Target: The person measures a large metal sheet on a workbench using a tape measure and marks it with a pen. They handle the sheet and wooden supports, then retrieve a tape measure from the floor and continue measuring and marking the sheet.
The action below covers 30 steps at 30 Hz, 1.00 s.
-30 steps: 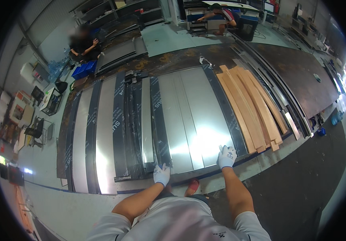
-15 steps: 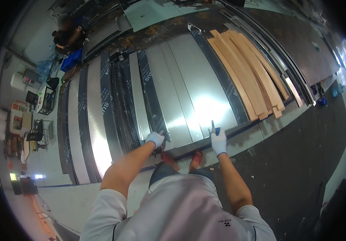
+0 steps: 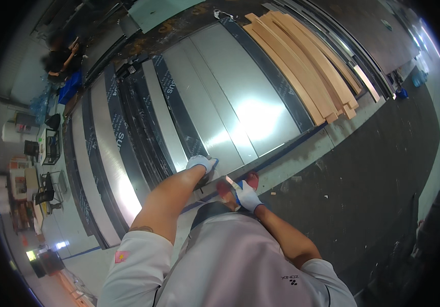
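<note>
My left hand (image 3: 202, 163), in a white glove with blue on it, is closed at the near end of a dark film-covered strip (image 3: 194, 142) beside a bare shiny metal sheet (image 3: 220, 146). What its fingers grip is hidden. In front of my body, above my red shoes (image 3: 252, 180), my gloved right hand (image 3: 249, 197) is closed round a thin pointed tool (image 3: 231, 182). The tool's tip points up and left toward the sheet's near edge; its exact kind is too small to tell.
More metal sheets (image 3: 105, 138) with dark film bands lie to the left. Tan wood-coloured planks (image 3: 301, 66) are stacked at the right, beside long dark metal lengths (image 3: 355, 56). Another person (image 3: 59, 59) is at the far left near blue bins (image 3: 70, 88). A dark mat (image 3: 353, 179) covers the right floor.
My right hand has come left and nearer my body with the tool, off the sheet's near edge. My left hand has shifted slightly along the strip's end. The whole view has turned somewhat.
</note>
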Available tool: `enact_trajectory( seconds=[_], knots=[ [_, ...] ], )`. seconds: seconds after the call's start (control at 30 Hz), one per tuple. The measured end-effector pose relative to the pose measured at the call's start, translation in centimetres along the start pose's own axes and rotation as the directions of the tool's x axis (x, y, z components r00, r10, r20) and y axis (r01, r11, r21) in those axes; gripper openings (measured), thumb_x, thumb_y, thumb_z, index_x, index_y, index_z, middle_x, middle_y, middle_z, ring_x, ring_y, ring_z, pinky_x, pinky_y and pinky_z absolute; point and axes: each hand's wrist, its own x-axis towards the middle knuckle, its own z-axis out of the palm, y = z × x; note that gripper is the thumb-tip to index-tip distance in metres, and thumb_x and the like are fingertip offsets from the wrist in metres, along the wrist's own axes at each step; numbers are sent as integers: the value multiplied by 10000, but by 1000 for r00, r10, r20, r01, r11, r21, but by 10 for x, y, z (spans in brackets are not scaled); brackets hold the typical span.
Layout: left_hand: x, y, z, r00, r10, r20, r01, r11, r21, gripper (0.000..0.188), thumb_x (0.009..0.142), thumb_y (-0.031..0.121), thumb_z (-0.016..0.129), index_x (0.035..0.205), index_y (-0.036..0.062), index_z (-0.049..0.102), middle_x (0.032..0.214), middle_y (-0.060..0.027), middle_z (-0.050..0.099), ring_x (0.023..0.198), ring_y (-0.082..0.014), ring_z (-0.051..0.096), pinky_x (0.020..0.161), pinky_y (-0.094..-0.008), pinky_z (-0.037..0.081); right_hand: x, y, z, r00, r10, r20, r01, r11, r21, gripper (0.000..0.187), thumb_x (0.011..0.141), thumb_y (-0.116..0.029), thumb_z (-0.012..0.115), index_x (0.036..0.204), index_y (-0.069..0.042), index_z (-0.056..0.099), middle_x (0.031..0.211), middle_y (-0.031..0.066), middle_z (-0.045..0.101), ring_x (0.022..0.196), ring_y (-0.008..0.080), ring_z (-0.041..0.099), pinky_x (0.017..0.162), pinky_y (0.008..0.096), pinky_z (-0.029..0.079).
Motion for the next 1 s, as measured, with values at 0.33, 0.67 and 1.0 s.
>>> enact_trajectory(
  seconds=[0.33, 0.67, 1.0],
  knots=[
    [4, -2, 2, 997, -74, -30, 72, 996, -47, 652, 949, 620, 512, 1392, 178, 696, 1452, -141, 648, 1350, -336, 613, 1109, -418, 505, 11, -1, 51, 977, -41, -209, 46, 999, 20, 262, 1041, -325, 577, 1034, -69, 633, 941, 220, 694, 899, 453, 664, 758, 537, 510],
    [1, -6, -3, 999, -37, 11, 38, 997, -69, 768, 905, 664, 520, 1290, 34, 734, 1356, -229, 687, 1275, -388, 659, 1060, -429, 518, 10, -40, 61, 924, 289, -252, -226, 941, 253, 329, 1030, -349, 598, 896, -50, 631, 876, 231, 688, 846, 452, 676, 735, 544, 528],
    [-6, -13, 0, 999, -46, -19, 42, 983, -176, 910, 857, 769, 586, 1237, -43, 740, 1265, -274, 719, 1190, -390, 710, 1015, -429, 547, 39, -55, 74, 950, 313, -11, -290, 893, 344, 295, 1048, -305, 558, 1014, -48, 697, 848, 189, 716, 763, 336, 728, 686, 475, 551]
  ],
)
